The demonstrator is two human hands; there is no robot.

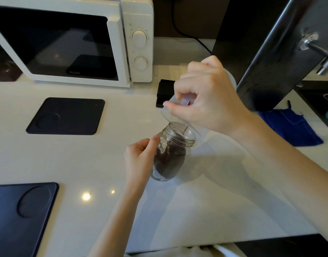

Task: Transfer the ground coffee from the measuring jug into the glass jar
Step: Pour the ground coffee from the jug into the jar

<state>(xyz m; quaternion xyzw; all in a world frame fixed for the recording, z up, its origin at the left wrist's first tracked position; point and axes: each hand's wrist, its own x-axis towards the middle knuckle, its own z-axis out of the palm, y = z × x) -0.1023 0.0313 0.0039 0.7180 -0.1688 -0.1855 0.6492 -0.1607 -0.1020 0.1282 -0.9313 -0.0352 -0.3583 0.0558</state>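
A clear glass jar (170,160) stands on the white counter near the middle, holding dark ground coffee in its lower part. My left hand (141,160) grips the jar's left side. A translucent plastic measuring jug (175,117) is tipped steeply over the jar's mouth, its rim just above the jar opening. My right hand (206,97) is closed around the jug's handle and covers most of the jug's body. A few dark specks cling to the jug's inner wall.
A white microwave (76,39) stands at the back left. Two dark mats lie on the counter, one at centre left (66,115) and one at front left (20,217). A black box (164,93) sits behind the jug, a blue cloth (289,125) to the right.
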